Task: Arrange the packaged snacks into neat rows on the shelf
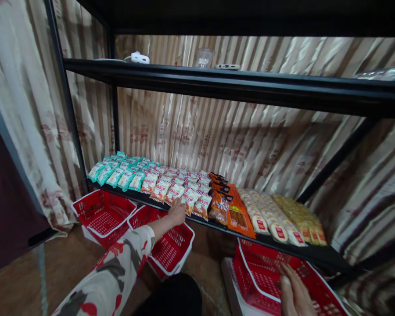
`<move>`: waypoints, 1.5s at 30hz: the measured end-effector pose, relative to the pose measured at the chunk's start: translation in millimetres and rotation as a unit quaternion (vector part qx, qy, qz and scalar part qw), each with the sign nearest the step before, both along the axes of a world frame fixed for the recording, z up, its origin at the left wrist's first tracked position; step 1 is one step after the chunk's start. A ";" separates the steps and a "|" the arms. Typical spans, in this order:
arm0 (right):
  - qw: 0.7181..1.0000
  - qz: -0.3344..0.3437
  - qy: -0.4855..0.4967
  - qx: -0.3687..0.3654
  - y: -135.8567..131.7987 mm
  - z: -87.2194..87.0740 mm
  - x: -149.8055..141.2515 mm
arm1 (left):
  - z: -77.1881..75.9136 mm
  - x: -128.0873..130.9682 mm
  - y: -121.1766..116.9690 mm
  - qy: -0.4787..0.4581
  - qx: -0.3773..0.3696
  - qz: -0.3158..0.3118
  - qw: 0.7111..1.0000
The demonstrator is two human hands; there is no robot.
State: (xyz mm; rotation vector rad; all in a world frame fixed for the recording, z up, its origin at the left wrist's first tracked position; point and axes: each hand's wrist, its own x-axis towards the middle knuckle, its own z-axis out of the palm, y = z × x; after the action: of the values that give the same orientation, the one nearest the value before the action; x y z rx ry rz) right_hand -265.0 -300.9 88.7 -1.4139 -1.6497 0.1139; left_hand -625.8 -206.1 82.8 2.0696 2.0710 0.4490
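Observation:
My left hand [177, 212] reaches over the shelf's front edge, fingers stretched toward the front row of white-and-orange snack bags [175, 193]. Its fingertips are at the bags, and I cannot tell whether they touch. No bag is in its grasp. Over the right red basket [260, 274] is my right hand [295, 290], fingers extended and thumb apart, holding nothing visible. Left of the snack bags stand rows of teal packets [121, 174]. To their right lie orange bags [238, 215], then white round-bottomed packs [266, 215] and yellowish packs [299, 217].
Two more red baskets with white rims, the left one [105, 215] and the middle one [173, 248], stand below the shelf edge. The upper black shelf [184, 75] carries a white device [140, 58], a clear cup [204, 57] and a phone-like slab [228, 67]. Curtains hang behind.

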 end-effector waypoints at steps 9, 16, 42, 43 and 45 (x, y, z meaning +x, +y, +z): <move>0.996 0.071 0.043 -0.009 18.9 54.5 -102.8 | 35.6 -60.8 -28.5 -0.001 0.044 0.030 0.999; 0.971 0.212 0.089 -0.066 72.3 85.5 -231.2 | 49.0 -142.4 -47.7 -0.007 0.076 0.069 0.995; 0.923 0.330 -0.120 -0.158 265.1 33.8 -462.3 | -3.9 -180.7 59.1 0.061 0.022 0.120 0.991; 0.921 0.330 -0.130 -0.163 269.6 32.9 -467.4 | -4.9 -180.2 62.4 0.069 0.015 0.122 0.990; 0.916 0.331 -0.149 -0.171 277.4 30.6 -475.1 | -6.2 -178.2 69.3 0.083 0.005 0.131 0.988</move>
State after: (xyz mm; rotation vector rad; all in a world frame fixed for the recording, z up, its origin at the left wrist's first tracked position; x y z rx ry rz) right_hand -740.1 -23.6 119.3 -1.0861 -2.4087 0.6268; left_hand -803.9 -136.7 76.6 1.9047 2.4559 0.3337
